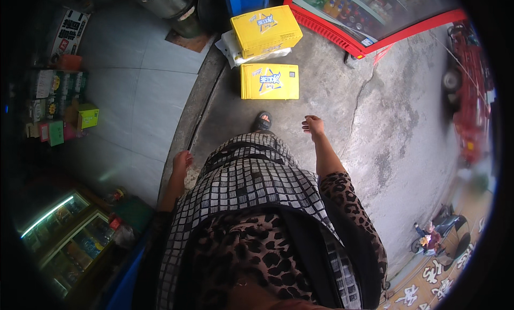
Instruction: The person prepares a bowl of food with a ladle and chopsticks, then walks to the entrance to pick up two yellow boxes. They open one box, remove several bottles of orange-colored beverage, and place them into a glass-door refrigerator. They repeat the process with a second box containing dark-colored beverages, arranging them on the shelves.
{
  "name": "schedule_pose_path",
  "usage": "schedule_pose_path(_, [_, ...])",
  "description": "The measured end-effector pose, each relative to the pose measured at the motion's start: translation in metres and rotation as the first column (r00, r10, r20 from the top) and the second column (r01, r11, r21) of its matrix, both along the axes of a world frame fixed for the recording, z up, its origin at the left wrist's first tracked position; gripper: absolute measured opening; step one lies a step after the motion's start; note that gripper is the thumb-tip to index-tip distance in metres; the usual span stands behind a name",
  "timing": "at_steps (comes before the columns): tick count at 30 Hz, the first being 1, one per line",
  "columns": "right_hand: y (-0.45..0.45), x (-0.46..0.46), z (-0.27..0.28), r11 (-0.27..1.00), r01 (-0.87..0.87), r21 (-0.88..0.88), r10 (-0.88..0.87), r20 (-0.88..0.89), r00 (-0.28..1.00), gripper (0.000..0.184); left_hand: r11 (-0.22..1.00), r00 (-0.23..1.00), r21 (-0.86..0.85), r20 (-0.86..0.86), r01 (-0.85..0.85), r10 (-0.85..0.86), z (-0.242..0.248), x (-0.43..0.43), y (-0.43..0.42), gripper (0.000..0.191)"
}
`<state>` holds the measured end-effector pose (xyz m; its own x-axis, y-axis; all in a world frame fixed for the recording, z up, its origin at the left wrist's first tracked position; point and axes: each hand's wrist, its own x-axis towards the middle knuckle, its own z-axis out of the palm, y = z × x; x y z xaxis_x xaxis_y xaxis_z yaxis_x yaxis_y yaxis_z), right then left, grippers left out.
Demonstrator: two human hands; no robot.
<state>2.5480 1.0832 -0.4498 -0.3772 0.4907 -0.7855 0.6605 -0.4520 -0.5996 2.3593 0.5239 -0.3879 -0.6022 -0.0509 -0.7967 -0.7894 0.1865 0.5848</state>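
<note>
My left hand (183, 160) hangs at my left side above the raised floor edge, its fingers loosely curled and touching nothing. At my right side my right hand (313, 126) is held out over the concrete, fingers slightly bent, with no object in it. Ahead of my feet a yellow carton (270, 81) lies on the ground. Behind it, a second yellow carton (266, 31) rests on a white plastic-wrapped pack (229, 48). One black sandal (263, 121) shows beneath my checked apron (249, 181); the other foot is hidden.
A red-framed drinks cooler (357, 48) stands ahead on the right. Ahead to the left are a metal pot (168, 4) and a tiled floor behind a raised edge (182, 121). A lit glass display case (76, 245) is at lower left. A red vehicle (468, 89) is at far right.
</note>
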Motion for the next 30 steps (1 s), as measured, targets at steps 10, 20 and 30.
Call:
schedule_pose_path(10, [-0.123,0.111,-0.024,0.941,-0.338,-0.029,0.339,0.125,0.932,0.029,0.958,0.959,0.056,-0.068,0.280,-0.276,-0.039,0.125,-0.017,0.023])
schedule_pose_path(20, [-0.136,0.218,-0.014,0.915,-0.399,-0.058,0.394,0.341,0.854,0.025,0.857,0.881,-0.218,0.188,0.468,-0.433,-0.081,0.349,-0.204,0.023])
schedule_pose_path(30, [-0.124,0.103,0.014,0.775,-0.628,0.073,0.622,0.082,0.778,0.028,0.659,0.723,-0.414,-0.003,0.628,-0.691,-0.098,0.388,-0.149,0.024])
